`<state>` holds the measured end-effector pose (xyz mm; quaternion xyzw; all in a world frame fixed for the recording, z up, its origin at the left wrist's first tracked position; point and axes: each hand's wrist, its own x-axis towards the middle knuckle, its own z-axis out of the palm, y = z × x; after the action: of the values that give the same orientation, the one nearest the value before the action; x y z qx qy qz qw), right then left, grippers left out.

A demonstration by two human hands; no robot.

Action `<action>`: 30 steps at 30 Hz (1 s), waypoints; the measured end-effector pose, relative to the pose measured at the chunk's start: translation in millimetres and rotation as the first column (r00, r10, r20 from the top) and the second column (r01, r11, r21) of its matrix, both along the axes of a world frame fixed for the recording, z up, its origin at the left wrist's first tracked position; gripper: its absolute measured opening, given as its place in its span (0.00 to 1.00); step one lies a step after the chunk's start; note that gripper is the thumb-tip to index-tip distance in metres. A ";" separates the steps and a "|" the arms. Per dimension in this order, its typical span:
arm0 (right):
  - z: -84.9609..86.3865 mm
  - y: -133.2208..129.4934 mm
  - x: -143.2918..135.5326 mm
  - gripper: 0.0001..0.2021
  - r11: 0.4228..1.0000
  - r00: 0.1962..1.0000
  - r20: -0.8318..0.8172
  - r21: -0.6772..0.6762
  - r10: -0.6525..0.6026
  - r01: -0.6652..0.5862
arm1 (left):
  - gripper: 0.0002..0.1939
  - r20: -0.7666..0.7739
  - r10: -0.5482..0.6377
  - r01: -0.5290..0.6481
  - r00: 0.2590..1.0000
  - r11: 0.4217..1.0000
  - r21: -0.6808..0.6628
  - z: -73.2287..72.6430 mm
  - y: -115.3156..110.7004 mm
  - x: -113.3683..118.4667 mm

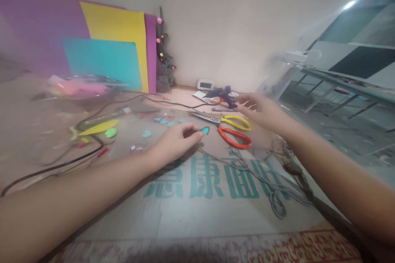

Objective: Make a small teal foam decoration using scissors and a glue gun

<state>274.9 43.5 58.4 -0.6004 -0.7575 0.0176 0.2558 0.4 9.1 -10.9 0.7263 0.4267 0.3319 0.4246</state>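
While holding a small teal piece between thumb and forefinger of the left hand, low over the printed cardboard and just beside the scissors, reaching out with the right hand towards the dark glue gun. Right fingers loosely spread, apparently around nothing; cannot tell whether touching the gun. Seems a step of holding the piece while reaching for the tool. Calls for a light, steady left pinch and a right-hand path clear of the red and yellow scissor handles.

Next outward, scattered to the left: teal cutouts, a yellow leaf shape and a green blob. Nearer, looped grey cord.

As for containers, perhaps a clear bag or tray at far left, blurred, with pink pieces inside. At right, a see-through container, too smeared to read any contents. Behind, coloured sheets leaning upright.
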 end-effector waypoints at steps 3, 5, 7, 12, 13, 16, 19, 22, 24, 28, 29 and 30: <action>-13.8 40.0 18.1 0.25 0.994 0.998 0.006 -0.087 -0.070 0.070 | 0.15 -0.008 0.001 -0.001 1.000 1.000 -0.008 -1.0 0.5 0.4; -19.4 61.2 23.2 0.28 0.976 0.988 0.020 -0.155 -0.151 0.152 | 0.15 -0.019 0.010 -0.010 1.000 1.000 -0.011 -0.9 0.3 0.8; -22.4 74.9 22.0 0.29 0.965 0.980 0.023 -0.174 -0.196 0.197 | 0.15 -0.030 0.018 -0.018 0.999 1.000 -0.009 -0.2 0.0 1.2; -30.4 88.9 1.6 0.22 0.971 0.989 -0.031 -0.196 -0.145 0.137 | 0.15 -0.042 0.015 -0.016 0.999 1.000 -0.019 0.5 -0.5 1.9; -32.9 91.6 -2.7 0.20 0.971 0.988 -0.048 -0.200 -0.143 0.131 | 0.15 -0.038 0.014 -0.015 0.999 1.000 -0.022 0.2 -0.5 2.0; -39.4 101.1 -11.2 0.16 0.970 0.979 -0.104 -0.190 -0.176 0.154 | 0.14 -0.026 0.012 -0.013 1.000 1.000 -0.013 -0.9 -0.3 2.0; -39.9 108.1 -12.5 0.15 0.971 0.963 -0.159 -0.141 -0.216 0.195 | 0.15 -0.017 0.006 -0.006 1.000 1.000 -0.004 -0.8 -0.3 1.5; -33.1 106.4 -10.0 0.14 0.973 0.951 -0.215 -0.110 -0.222 0.203 | 0.15 -0.012 0.007 -0.007 1.000 1.000 -0.001 0.4 -0.5 1.2; -26.1 98.3 -8.8 0.13 0.974 0.943 -0.250 -0.106 -0.219 0.198 | 0.15 -0.012 0.012 -0.012 1.000 1.000 -0.009 0.5 -0.3 1.3; -10.6 59.9 -13.5 0.13 0.982 0.930 -0.316 -0.099 -0.187 0.163 | 0.14 0.028 0.021 -0.020 0.999 0.998 -0.054 -1.7 2.0 1.7; -7.5 45.8 -16.1 0.14 0.987 0.924 -0.352 -0.110 -0.150 0.118 | 0.14 0.044 0.018 -0.015 0.999 0.998 -0.063 -2.2 2.8 1.6; -5.1 30.8 -18.9 0.14 0.990 0.916 -0.383 -0.112 -0.121 0.084 | 0.14 0.060 0.016 -0.012 0.998 0.998 -0.064 -2.4 3.6 1.4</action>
<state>256.0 74.3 53.3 -0.6352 -0.6572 0.1584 0.3734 1.8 12.7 -13.3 0.6992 0.4290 0.3428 0.4577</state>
